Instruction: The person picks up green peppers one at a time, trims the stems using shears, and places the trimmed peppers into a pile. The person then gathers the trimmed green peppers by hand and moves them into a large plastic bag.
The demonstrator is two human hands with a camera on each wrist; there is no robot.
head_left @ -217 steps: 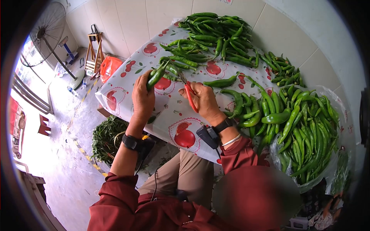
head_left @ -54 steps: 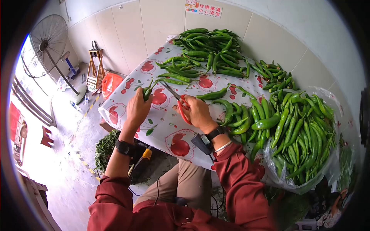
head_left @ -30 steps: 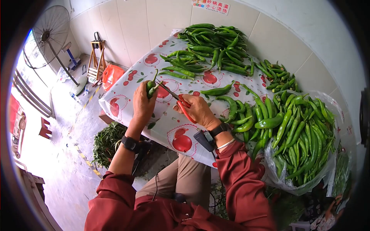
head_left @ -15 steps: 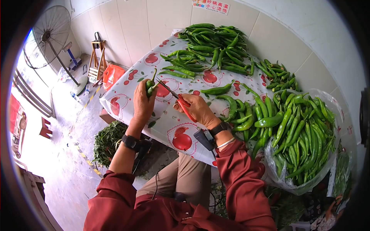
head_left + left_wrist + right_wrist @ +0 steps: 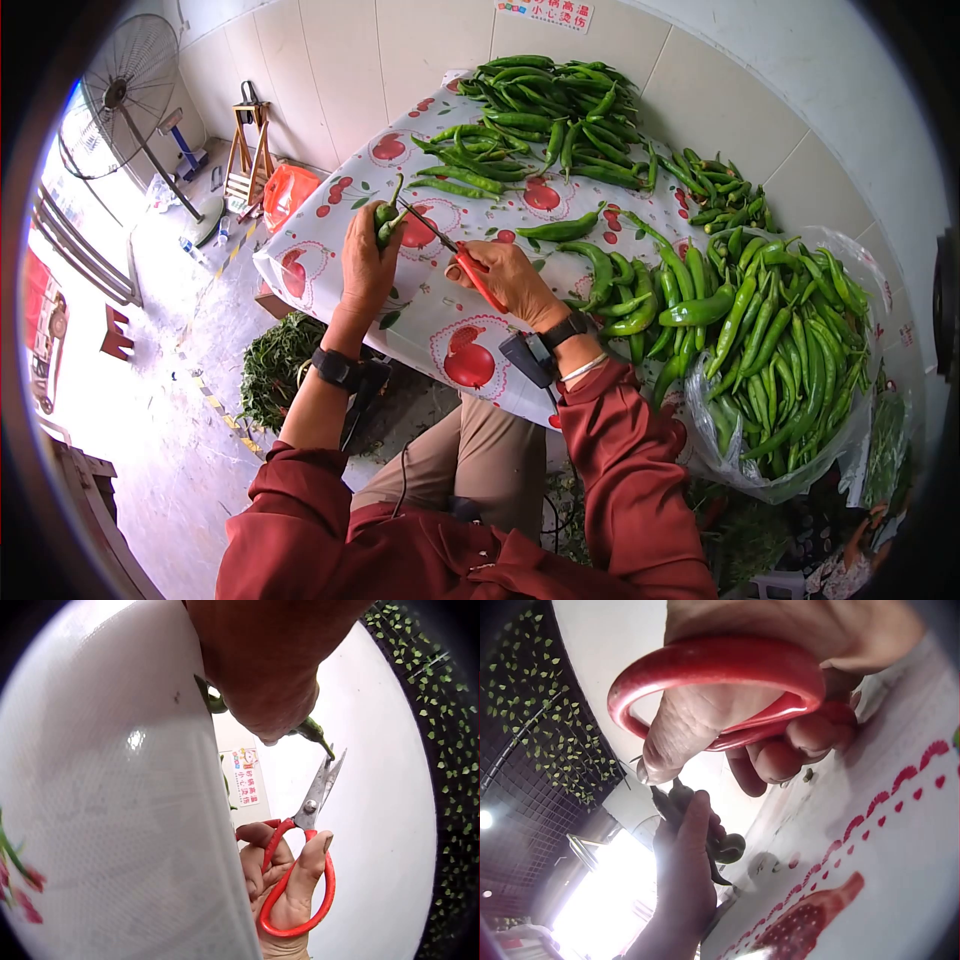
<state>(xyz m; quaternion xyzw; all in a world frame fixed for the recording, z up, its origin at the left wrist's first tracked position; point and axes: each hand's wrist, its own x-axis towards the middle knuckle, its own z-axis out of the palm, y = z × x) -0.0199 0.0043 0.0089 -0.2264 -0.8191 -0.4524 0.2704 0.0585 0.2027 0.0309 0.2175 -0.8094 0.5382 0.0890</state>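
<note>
A person in a dark red long-sleeved top and brown trousers sits at a counter covered with a white cloth printed with red fruit. The left hand is raised over the near left part of the counter, its grip clamped on a few green peppers, their stems poking up past the fingers. The right hand has its grip clamped on red-handled scissors, the thumb through one handle loop and fingers curled at the other. The left wrist view shows the blades slightly apart, their tips at the stem of one held pepper; whether they touch it, I cannot tell. Just to the right of the scissors, a single pepper lies on the cloth. Beyond the hands is a small row of peppers, with a large pile behind it near the tiled wall. A smaller heap is at the far right. Nearer, on the right, a clear plastic bag holds many long peppers, with more peppers beside it on the counter. Leafy greens are heaped low at the left, and a standing fan is on the floor farther left, near an orange-red bag.
</note>
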